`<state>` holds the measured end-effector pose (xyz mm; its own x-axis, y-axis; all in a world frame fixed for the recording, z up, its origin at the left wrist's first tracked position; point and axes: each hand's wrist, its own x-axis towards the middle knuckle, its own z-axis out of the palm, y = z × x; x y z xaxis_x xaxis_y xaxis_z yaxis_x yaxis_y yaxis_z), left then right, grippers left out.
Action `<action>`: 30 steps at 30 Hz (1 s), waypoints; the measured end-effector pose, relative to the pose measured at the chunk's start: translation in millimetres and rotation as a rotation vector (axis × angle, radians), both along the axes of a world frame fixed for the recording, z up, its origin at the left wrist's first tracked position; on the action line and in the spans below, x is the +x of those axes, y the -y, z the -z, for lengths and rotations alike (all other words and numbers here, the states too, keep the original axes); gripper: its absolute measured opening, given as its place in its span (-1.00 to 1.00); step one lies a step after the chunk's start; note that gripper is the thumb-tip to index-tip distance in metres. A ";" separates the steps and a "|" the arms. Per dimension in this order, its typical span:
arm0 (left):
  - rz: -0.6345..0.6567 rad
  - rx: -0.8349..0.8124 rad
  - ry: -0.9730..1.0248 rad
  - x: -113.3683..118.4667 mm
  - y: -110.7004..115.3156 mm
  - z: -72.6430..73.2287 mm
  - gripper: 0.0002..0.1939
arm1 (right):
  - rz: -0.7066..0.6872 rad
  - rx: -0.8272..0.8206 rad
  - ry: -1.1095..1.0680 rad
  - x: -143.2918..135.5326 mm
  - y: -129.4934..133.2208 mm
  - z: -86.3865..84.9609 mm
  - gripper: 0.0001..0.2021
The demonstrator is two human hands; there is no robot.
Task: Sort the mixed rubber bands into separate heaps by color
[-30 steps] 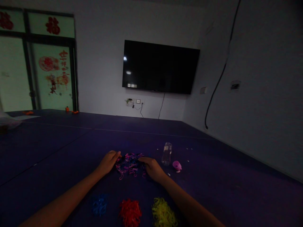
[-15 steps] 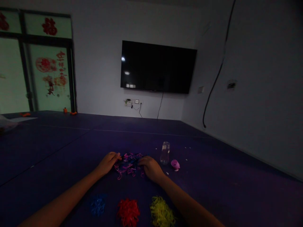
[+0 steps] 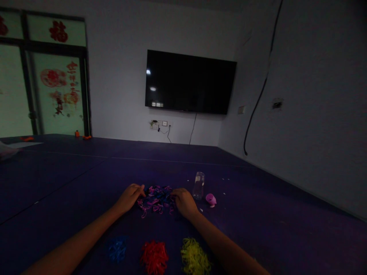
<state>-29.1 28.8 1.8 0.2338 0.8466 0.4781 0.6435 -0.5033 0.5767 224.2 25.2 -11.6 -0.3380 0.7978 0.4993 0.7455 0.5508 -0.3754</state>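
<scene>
A loose pile of pink, purple and dark small rubber bands [image 3: 157, 199] lies on the purple surface between my two hands. At its left edge is my left hand [image 3: 130, 196], thumb and fingers drawn together against the bands. My right hand [image 3: 184, 201] touches the pile's right edge with its fingers bent and closed. Whatever either hand's fingertips pinch is too small and dark to make out. Nearer to me, in a row, sit a blue heap of bands [image 3: 117, 249], a red heap [image 3: 155, 258] and a yellow heap [image 3: 195, 258].
Right of my right hand stands a clear bottle [image 3: 198, 186], with a pink cup-shaped piece [image 3: 211, 199] beside it. Small white scraps are scattered around them. Behind the purple surface [image 3: 86, 172] a television [image 3: 190, 82] hangs on the wall. A clear plastic bag [image 3: 7, 151] lies far left.
My right hand has drawn slightly right from the pile, uncovering more bands there. My left hand stays at the left edge. The whole view has shifted a little.
</scene>
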 end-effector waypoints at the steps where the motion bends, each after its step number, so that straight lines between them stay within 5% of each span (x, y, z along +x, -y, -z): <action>1: 0.008 -0.005 -0.015 -0.4 -1.5 0.9 -0.41 | -0.019 -0.008 0.007 -0.5 0.6 -0.7 -0.59; 14: -0.019 -0.056 0.089 -2.0 -6.0 5.2 -0.44 | -0.238 -0.008 0.014 -2.0 8.6 -6.2 -0.57; 22: -0.028 -0.046 0.172 -2.0 -3.3 1.3 -0.47 | 0.166 0.032 0.031 2.7 -0.1 -1.0 -0.60; 30: 0.039 0.033 -0.013 1.1 -0.7 1.5 -0.45 | 0.178 -0.005 0.175 1.6 -5.7 7.3 -0.66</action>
<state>-28.0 29.5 0.3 0.2726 0.8203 0.5028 0.6299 -0.5472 0.5512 225.8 30.8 -18.9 -0.2733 0.8549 0.4410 0.8844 0.4037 -0.2344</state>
